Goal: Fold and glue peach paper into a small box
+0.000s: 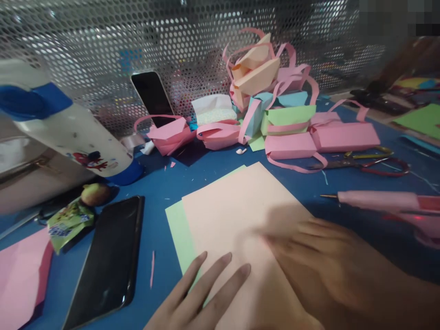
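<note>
A peach sheet of paper [237,201] lies slightly askew on a light green sheet [177,229], whose left edge shows beneath it. My left hand [206,298] rests flat at the lower left of the sheets, its fingers spread across both. My right hand [319,252] reaches in from the right, over the right edge of the peach sheet. Its fingers are close together and blurred at the tips, so whether they pinch anything is unclear. The lower part of the sheets runs out of view.
Small paper baskets [290,144] are heaped along a perforated metal panel [192,46]. Scissors [364,165] and a pink glue gun [381,200] lie at right. On the left are a phone [106,256], a green wrapper [70,224], a bottle [75,133] and pink paper [24,275].
</note>
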Motion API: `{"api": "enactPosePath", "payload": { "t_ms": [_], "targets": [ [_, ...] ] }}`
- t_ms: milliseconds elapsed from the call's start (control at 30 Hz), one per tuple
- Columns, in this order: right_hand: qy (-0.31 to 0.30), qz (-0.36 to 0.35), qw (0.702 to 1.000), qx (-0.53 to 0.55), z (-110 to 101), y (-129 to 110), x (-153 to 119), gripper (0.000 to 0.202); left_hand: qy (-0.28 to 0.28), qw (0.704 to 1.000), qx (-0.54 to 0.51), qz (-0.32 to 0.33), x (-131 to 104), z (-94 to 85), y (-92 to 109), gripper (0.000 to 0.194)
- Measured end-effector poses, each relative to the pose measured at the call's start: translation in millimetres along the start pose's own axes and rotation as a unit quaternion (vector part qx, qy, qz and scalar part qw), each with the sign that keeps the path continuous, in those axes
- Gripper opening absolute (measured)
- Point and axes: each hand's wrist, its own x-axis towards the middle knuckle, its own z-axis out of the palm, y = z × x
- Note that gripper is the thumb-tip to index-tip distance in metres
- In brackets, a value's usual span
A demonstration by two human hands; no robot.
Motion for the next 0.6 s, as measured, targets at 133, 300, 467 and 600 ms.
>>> {"api": "enactPosePath", "payload": {
  "t_ms": [133, 300, 467, 600],
  "targets": [
    [-0.001, 0.015, 1.000, -0.013, -1.0, -1.4, 0.2, 0.073, 0.008, 1.000, -0.011, 0.020, -1.3, -3.8, 6.6, 0.050],
    [-0.049, -0.071, 0.996, -0.027, -7.5, 2.4, 3.5, 0.062, -0.104, 0.992, -0.072, -0.012, 0.7, -25.1, 16.0, 0.076],
    [-0.073, -0.121, 0.988, -0.060, -13.6, -2.6, 9.6, 0.060, -0.148, 0.985, -0.085, -0.011, 5.5, -44.0, 14.9, 0.085],
    [-0.103, -0.080, 0.989, -0.074, -19.1, -14.7, 20.7, 0.067, -0.150, 0.986, -0.078, -0.004, 8.1, -46.4, 14.4, 0.082]
  ]
}}
